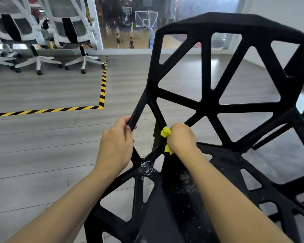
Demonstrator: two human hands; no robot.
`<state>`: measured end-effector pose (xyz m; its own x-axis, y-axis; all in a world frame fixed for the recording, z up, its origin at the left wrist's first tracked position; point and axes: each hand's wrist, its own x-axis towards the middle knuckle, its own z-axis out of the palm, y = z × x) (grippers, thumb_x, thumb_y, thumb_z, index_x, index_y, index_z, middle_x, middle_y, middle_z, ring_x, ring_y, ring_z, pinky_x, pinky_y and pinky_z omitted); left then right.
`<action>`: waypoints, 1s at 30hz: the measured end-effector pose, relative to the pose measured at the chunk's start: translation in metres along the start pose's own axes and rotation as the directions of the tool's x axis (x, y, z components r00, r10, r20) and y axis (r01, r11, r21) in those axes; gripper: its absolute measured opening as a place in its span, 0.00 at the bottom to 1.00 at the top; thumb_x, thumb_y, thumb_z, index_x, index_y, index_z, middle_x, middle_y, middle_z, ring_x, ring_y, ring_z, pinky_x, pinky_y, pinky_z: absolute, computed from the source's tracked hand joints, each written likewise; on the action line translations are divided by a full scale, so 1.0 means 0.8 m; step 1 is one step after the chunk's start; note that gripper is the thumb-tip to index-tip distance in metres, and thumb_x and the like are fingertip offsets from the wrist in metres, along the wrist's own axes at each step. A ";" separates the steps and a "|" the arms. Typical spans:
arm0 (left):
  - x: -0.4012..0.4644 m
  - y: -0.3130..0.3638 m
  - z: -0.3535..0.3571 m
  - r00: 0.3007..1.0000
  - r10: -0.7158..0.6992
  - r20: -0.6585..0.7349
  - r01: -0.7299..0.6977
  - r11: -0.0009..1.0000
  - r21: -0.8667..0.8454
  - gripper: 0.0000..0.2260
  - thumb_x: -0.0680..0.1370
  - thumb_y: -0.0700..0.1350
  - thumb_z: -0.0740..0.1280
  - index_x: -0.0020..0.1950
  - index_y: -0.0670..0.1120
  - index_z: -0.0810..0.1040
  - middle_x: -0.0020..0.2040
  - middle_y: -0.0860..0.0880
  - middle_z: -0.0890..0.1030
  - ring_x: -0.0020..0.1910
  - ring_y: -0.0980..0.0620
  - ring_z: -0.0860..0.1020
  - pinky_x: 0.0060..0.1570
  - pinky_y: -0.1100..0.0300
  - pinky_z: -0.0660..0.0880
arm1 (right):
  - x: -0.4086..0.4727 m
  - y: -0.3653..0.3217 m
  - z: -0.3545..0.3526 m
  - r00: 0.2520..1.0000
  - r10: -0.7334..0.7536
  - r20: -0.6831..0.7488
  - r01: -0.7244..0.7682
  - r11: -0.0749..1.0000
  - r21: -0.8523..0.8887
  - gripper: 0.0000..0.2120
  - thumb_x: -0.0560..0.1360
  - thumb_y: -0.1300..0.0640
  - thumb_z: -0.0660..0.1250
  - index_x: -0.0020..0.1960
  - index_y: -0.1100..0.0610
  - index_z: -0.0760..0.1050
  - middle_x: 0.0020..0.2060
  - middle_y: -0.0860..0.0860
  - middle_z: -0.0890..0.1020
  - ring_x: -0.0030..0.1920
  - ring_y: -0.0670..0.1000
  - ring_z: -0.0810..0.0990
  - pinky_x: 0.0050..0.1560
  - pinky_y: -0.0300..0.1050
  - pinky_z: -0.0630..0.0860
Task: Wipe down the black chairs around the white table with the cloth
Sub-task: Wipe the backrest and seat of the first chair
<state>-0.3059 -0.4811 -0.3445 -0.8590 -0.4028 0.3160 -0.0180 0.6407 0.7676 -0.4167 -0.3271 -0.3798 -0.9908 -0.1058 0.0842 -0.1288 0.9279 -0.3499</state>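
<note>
Nearest: seat of the black chair carries pale crumbs and dust, so that part looks unwiped. Left hand has its grip clenched round the side strut, steadying the frame. Right hand grasps the bunched yellow cloth, pressed where seat meets backrest. Judging by this, early in the job; the lattice back looks clean but I can't tell. White table not in view. Far back: white office chairs, hazard tape on the floor

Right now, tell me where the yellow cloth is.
In the head view, the yellow cloth is bunched in the right hand, pressed against a strut of the black chair where backrest meets seat, just right of the left hand.
</note>
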 end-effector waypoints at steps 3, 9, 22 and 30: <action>0.002 -0.002 -0.001 1.000 -0.022 0.011 0.022 0.999 -0.032 0.15 0.84 0.41 0.55 0.64 0.53 0.77 0.45 0.56 0.83 0.38 0.57 0.79 0.45 0.52 0.76 | -0.016 -0.005 0.011 0.991 -0.025 -0.129 0.041 0.992 0.120 0.06 0.76 0.63 0.62 0.50 0.58 0.77 0.44 0.51 0.69 0.48 0.57 0.73 0.42 0.46 0.67; 0.010 -0.003 -0.006 0.996 -0.076 0.046 0.084 0.971 -0.223 0.16 0.80 0.45 0.55 0.60 0.52 0.80 0.48 0.52 0.84 0.36 0.52 0.83 0.44 0.45 0.80 | -0.021 -0.013 -0.002 0.993 0.003 -0.116 0.021 0.979 0.202 0.05 0.75 0.60 0.63 0.48 0.56 0.78 0.43 0.55 0.78 0.49 0.61 0.78 0.40 0.46 0.68; -0.122 -0.079 -0.081 0.985 -0.159 0.062 0.167 0.971 -0.168 0.13 0.84 0.40 0.61 0.56 0.55 0.82 0.50 0.57 0.85 0.52 0.58 0.82 0.54 0.57 0.77 | -0.083 -0.096 0.002 0.868 -0.267 -0.419 0.457 0.760 0.462 0.20 0.75 0.60 0.68 0.65 0.49 0.78 0.54 0.49 0.79 0.55 0.54 0.76 0.55 0.40 0.69; -0.137 -0.063 -0.051 0.960 -0.276 -0.047 0.221 0.852 -0.475 0.11 0.84 0.39 0.59 0.56 0.45 0.81 0.50 0.51 0.86 0.53 0.54 0.83 0.53 0.67 0.76 | -0.135 -0.116 0.005 0.822 -0.377 -0.426 0.481 0.861 0.166 0.16 0.72 0.62 0.72 0.59 0.54 0.79 0.47 0.55 0.79 0.47 0.58 0.75 0.42 0.50 0.74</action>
<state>-0.1902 -0.4962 -0.3952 -0.7956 -0.5941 0.1181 0.0377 0.1460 0.9886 -0.2980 -0.4030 -0.3601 -0.7486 -0.2850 0.5986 -0.5943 0.6887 -0.4153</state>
